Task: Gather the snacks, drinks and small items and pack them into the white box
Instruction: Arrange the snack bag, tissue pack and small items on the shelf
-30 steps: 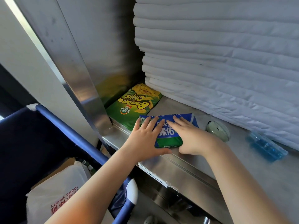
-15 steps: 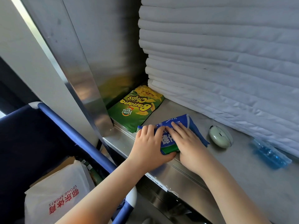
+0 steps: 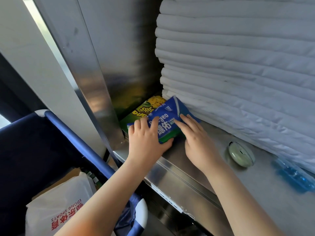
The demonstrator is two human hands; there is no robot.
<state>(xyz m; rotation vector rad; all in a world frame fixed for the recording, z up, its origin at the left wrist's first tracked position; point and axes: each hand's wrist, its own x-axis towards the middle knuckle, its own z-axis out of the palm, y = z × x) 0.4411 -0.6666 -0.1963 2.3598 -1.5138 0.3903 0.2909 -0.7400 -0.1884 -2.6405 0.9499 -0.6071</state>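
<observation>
Blue packet tilts up from the steel counter, overlapping a green chips bag; left grip pinches its near edge, thumb underneath; right grip rests straight fingers on top

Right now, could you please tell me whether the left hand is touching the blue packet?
Touching. The head view shows the left hand gripping the blue packet, fingers on top and thumb curled under its near edge.

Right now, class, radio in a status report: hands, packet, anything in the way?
Left hand grips blue packet, right hand flat on it. Packet tilted, far end up. Banana chips bag partly hidden behind.
</observation>
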